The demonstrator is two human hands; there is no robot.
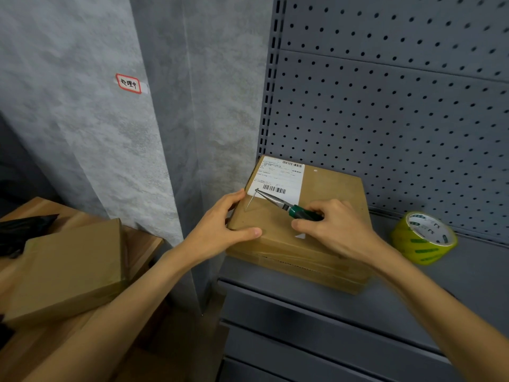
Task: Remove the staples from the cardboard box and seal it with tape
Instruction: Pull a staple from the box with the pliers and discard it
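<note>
A flat brown cardboard box (327,188) with a white shipping label (278,176) lies on a grey metal shelf (316,296). My left hand (220,221) presses on the box's near left corner, fingers wrapped over its edges. My right hand (333,224) grips green-handled needle-nose pliers (278,202), whose tips reach the label's lower left corner. A thin metal staple (250,200) hangs from the tips, slanting down onto the box top. A yellow-green roll of tape (422,238) stands on the shelf to the right of the box.
A grey pegboard panel (399,100) rises behind the shelf. To the left, a second cardboard box (68,268) rests on a wooden table (148,241) beside something black (24,230). A grey fabric wall (110,119) carries a small red-bordered tag (128,83).
</note>
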